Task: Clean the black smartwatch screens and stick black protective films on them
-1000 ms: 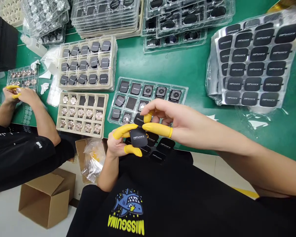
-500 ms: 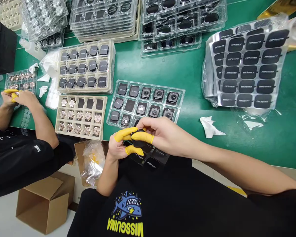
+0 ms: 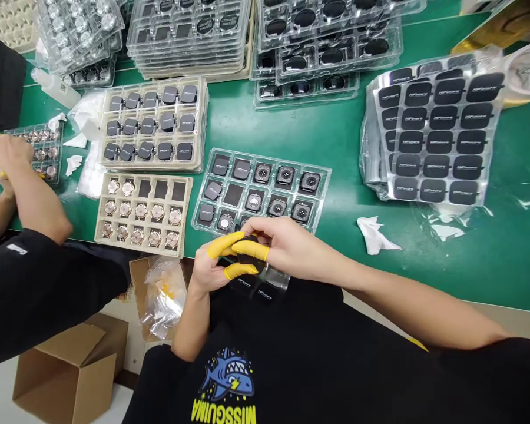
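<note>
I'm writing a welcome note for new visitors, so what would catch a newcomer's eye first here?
Probably the bright yellow finger covers on the left hand and right hand, which meet around a dark piece at the centre. Next, the blue shark print on the black shirt below them. Then the silver sheets on the right of the green table, covered in rows of black rounded squares.

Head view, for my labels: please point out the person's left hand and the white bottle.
Left hand (image 3: 206,268): head view, middle of the hand.
White bottle (image 3: 56,88): head view, side of its body.
</note>
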A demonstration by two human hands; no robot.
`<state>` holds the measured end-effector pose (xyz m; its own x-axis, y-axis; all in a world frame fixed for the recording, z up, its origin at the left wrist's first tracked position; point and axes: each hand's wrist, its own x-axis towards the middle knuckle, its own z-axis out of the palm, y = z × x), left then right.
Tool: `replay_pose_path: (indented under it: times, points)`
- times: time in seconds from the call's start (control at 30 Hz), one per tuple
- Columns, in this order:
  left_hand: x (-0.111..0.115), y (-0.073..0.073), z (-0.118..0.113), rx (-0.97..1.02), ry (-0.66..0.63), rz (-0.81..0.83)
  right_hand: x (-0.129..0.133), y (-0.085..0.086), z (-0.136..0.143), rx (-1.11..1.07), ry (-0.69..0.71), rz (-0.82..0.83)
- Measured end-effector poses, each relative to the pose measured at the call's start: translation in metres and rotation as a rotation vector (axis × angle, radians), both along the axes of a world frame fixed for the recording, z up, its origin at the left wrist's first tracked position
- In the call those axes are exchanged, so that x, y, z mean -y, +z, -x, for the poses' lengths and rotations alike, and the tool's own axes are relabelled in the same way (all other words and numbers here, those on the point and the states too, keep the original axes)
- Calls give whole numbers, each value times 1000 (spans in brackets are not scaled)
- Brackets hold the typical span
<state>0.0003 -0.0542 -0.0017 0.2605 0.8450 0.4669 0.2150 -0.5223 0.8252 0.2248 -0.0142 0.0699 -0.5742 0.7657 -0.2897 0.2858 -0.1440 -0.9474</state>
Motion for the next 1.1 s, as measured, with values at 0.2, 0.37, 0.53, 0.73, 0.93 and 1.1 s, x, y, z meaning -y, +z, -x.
replay_pose_path:
  times: [0.2,0.37,0.53,0.73,0.93,1.1]
  points:
    - [8,-8,5,75,117,250,-22,-26,9,-23,-92,-22]
    - [20,-1,34,327,251,330,-69,-62,12,408,-241,-250]
    - [32,7,68,337,384,315,-85,-86,33,558,-182,-311]
    - [37,3,77,304,428,321,-72,-81,43,763,-156,-419]
    - [41,-2,80,253,413,372,-33,-60,51,798,202,-442]
    - [41,-4,85,139,376,346,-23,-65,73,835,226,-398]
